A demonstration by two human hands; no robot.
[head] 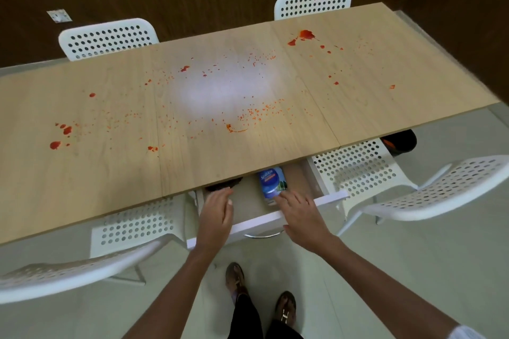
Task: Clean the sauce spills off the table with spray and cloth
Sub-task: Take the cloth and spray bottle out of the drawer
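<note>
A long light-wood table is spattered with red sauce spills, with larger blobs at the far right and near left. Under its near edge a white drawer stands pulled out. Inside lies a blue spray bottle on its side and a dark cloth, partly hidden under the tabletop. My left hand reaches into the drawer just below the cloth, fingers apart. My right hand reaches in with fingertips at the bottle's near end, not gripping it.
White perforated chairs stand at the far side and at the near side. A dark object lies under the table's right end. My feet stand on a pale floor.
</note>
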